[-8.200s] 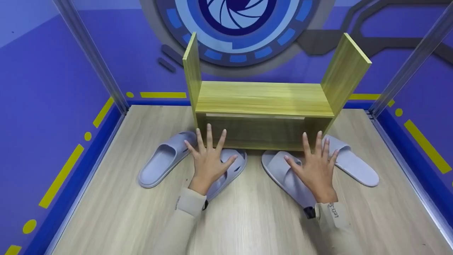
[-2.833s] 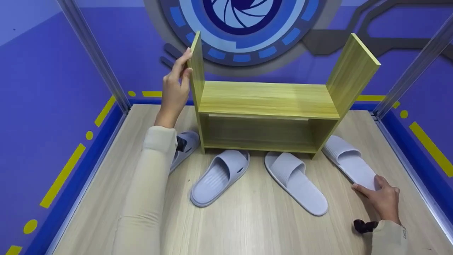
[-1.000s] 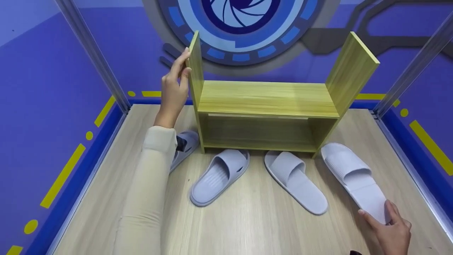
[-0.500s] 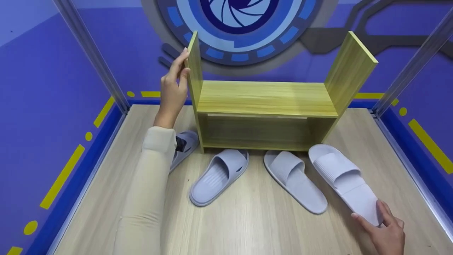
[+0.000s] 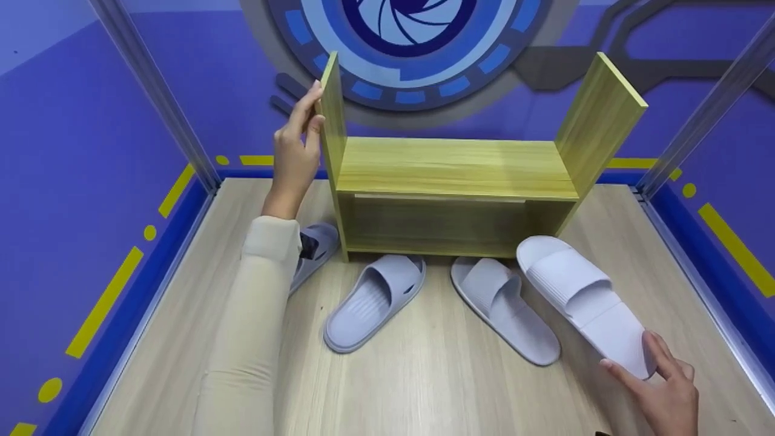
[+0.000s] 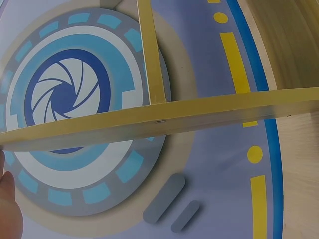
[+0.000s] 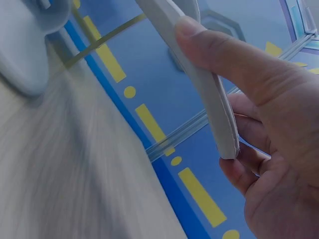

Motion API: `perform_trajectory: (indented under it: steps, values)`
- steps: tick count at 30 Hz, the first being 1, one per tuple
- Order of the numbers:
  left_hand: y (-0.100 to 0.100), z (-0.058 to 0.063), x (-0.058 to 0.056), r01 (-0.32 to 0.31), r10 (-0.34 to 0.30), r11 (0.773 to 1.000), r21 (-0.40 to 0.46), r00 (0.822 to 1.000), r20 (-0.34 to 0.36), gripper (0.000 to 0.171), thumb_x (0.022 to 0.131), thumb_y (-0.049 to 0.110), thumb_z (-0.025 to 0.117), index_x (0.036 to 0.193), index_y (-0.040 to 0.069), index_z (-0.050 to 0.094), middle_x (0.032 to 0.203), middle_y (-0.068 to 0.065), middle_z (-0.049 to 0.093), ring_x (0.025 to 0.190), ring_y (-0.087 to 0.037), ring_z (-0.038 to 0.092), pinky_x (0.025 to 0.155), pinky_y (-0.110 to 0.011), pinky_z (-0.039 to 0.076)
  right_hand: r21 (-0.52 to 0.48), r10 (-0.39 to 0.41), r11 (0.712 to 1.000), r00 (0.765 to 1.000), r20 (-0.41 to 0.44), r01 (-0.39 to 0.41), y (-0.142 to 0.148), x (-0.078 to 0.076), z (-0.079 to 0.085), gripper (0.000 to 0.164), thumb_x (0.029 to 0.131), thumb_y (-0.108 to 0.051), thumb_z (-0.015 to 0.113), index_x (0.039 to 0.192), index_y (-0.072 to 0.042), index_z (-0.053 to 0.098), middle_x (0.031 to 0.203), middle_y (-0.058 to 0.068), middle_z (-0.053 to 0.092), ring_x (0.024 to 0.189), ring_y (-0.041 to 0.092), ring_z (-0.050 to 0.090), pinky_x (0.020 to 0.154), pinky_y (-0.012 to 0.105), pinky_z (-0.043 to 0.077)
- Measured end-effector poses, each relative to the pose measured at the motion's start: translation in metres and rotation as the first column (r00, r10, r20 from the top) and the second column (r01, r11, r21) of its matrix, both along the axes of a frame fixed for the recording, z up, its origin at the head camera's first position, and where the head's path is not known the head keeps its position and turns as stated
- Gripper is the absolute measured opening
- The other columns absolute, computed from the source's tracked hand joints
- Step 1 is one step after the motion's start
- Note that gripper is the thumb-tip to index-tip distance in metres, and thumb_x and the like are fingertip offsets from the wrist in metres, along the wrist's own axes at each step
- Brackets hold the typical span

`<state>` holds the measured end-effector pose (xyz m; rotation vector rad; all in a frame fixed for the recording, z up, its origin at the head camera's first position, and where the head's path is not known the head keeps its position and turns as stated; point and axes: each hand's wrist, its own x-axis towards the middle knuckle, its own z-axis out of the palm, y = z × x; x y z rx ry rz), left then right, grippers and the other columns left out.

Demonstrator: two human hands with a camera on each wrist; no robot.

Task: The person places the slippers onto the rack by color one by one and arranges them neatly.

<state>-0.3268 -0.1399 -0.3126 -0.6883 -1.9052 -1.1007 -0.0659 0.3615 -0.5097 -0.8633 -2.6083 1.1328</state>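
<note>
My right hand (image 5: 668, 390) pinches the heel end of a pale grey slipper (image 5: 569, 275), thumb on one side and fingers on the other. That slipper is raised off the board, its toe near the shelf's right front corner. In the right wrist view its sole edge (image 7: 212, 102) shows between my thumb and fingers. My left hand (image 5: 295, 151) touches the outer side of the wooden shelf's left panel (image 5: 333, 121) near the top, fingers fairly straight. Below the held slipper, to its left, lies a matching slipper (image 5: 524, 327), partly shaded.
Another grey slipper (image 5: 363, 312) lies left of centre before the shelf. A further slipper (image 5: 321, 239) is partly hidden by my left sleeve. The two-level shelf (image 5: 451, 169) stands at the back of the wooden board (image 5: 424, 387), with blue walls (image 5: 85, 151) around it.
Both hands, earlier spread in front of the shelf, have parted: the left to its left panel, the right to the far-right slipper. That slipper has been lifted and moved left.
</note>
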Motion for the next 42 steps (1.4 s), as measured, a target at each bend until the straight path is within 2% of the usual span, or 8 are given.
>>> perform_trajectory:
  steps: [7, 14, 22, 25, 28, 32, 35, 42]
  values:
    - [0.000, 0.001, 0.000, 0.009, -0.009, 1.000, 0.012, 1.000, -0.005, 0.037, 0.093, 0.012, 0.045, 0.130, 0.007, 0.048, 0.137, -0.003, 0.044, 0.121, -0.007, 0.045, 0.094, -0.024, 0.042, 0.014, -0.030, 0.999, 0.999, -0.036, 0.030, -0.009, -0.001, 0.017, 0.094, 0.065, -0.041, 0.079, 0.141, -0.020, 0.028, 0.148, 0.002, 0.024, 0.125, 0.033, 0.026, 0.099, 0.053, 0.031]
    - [-0.001, -0.001, -0.001, 0.010, -0.010, 1.000, 0.011, 1.000, -0.001, 0.038, 0.094, 0.015, 0.043, 0.131, 0.007, 0.046, 0.138, -0.002, 0.043, 0.122, -0.007, 0.043, 0.095, -0.024, 0.041, 0.025, -0.025, 0.999, 0.998, -0.055, 0.026, -0.016, -0.002, 0.032, 0.093, 0.064, -0.039, 0.080, 0.141, -0.021, 0.030, 0.148, 0.001, 0.025, 0.122, 0.033, 0.029, 0.095, 0.053, 0.035]
    - [0.000, 0.000, -0.001, -0.004, 0.004, 1.000, 0.005, 1.000, -0.009, 0.037, 0.094, 0.013, 0.044, 0.130, 0.007, 0.047, 0.137, -0.002, 0.044, 0.121, -0.006, 0.044, 0.094, -0.024, 0.042, 0.025, -0.021, 0.999, 0.994, -0.109, 0.024, -0.025, -0.002, 0.048, 0.092, 0.063, -0.035, 0.082, 0.140, -0.022, 0.032, 0.147, -0.001, 0.026, 0.123, 0.031, 0.025, 0.096, 0.055, 0.035]
    - [0.000, 0.000, -0.001, -0.008, 0.008, 1.000, 0.010, 1.000, -0.009, 0.037, 0.093, 0.013, 0.045, 0.130, 0.007, 0.048, 0.137, -0.003, 0.045, 0.120, -0.006, 0.045, 0.093, -0.024, 0.042, 0.030, -0.029, 0.999, 0.990, -0.140, 0.033, -0.029, -0.002, 0.052, 0.092, 0.061, -0.031, 0.084, 0.138, -0.026, 0.034, 0.146, -0.005, 0.029, 0.121, 0.025, 0.026, 0.098, 0.050, 0.034]
    - [0.001, 0.000, -0.001, -0.004, 0.004, 1.000, 0.020, 1.000, -0.007, 0.037, 0.093, 0.013, 0.046, 0.130, 0.008, 0.048, 0.137, -0.002, 0.045, 0.120, -0.006, 0.045, 0.093, -0.024, 0.042, 0.043, -0.040, 0.998, 0.984, -0.171, 0.048, -0.033, -0.002, 0.057, 0.091, 0.059, -0.029, 0.085, 0.136, -0.030, 0.037, 0.144, -0.010, 0.032, 0.117, 0.018, 0.028, 0.098, 0.039, 0.036]
    - [0.001, -0.001, -0.001, -0.003, 0.003, 1.000, 0.020, 1.000, -0.001, 0.037, 0.093, 0.013, 0.045, 0.130, 0.009, 0.048, 0.137, -0.001, 0.044, 0.118, -0.007, 0.047, 0.085, -0.021, 0.045, 0.068, -0.045, 0.996, 0.961, -0.272, 0.065, -0.038, -0.002, 0.061, 0.090, 0.054, -0.022, 0.088, 0.132, -0.030, 0.045, 0.139, -0.011, 0.040, 0.108, 0.007, 0.031, 0.086, 0.017, 0.034]
    - [0.000, -0.002, -0.002, -0.008, 0.008, 1.000, 0.017, 1.000, -0.010, 0.037, 0.094, 0.014, 0.045, 0.130, 0.009, 0.048, 0.137, -0.002, 0.045, 0.114, -0.008, 0.051, 0.074, -0.022, 0.044, 0.078, -0.038, 0.994, 0.932, -0.361, 0.071, -0.043, -0.004, 0.064, 0.088, 0.051, -0.016, 0.089, 0.129, -0.027, 0.050, 0.136, -0.009, 0.044, 0.101, 0.001, 0.031, 0.078, 0.011, 0.031]
    - [0.001, -0.001, -0.002, 0.005, -0.005, 1.000, 0.030, 1.000, -0.024, 0.037, 0.093, 0.013, 0.044, 0.130, 0.007, 0.048, 0.136, -0.006, 0.046, 0.120, -0.007, 0.046, 0.090, -0.024, 0.044, 0.096, -0.022, 0.993, 0.897, -0.442, 0.072, -0.059, -0.016, 0.068, 0.086, 0.053, -0.016, 0.088, 0.130, -0.023, 0.050, 0.136, -0.004, 0.045, 0.100, 0.000, 0.031, 0.078, 0.012, 0.032]
